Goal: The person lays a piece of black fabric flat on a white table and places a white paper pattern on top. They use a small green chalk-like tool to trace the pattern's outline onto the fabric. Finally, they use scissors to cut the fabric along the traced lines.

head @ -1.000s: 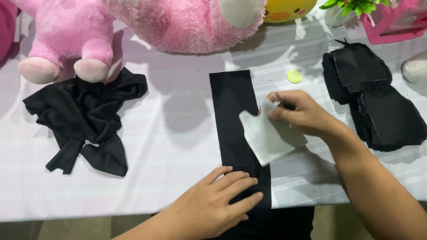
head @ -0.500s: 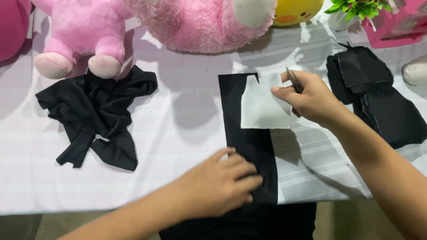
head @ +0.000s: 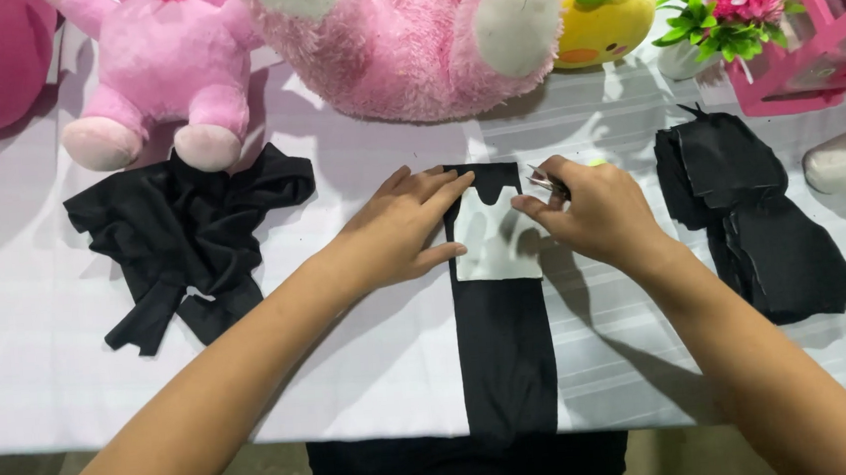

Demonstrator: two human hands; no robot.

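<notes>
Black cloth strip (head: 505, 351), table centre, running toward 6 o'clock; white paper pattern (head: 496, 247) on its top end. Left hand (head: 398, 231), released, presses flat at the pattern's 9 o'clock. Right hand (head: 590, 211), at 3 o'clock, grasps a small marking tool (head: 544, 180).

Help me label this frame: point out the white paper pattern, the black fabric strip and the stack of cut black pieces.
White paper pattern (head: 493, 247), head view, its lower middle.
Black fabric strip (head: 506, 351), head view, bare middle below the pattern.
Stack of cut black pieces (head: 754, 219), head view, centre of the pile.
</notes>
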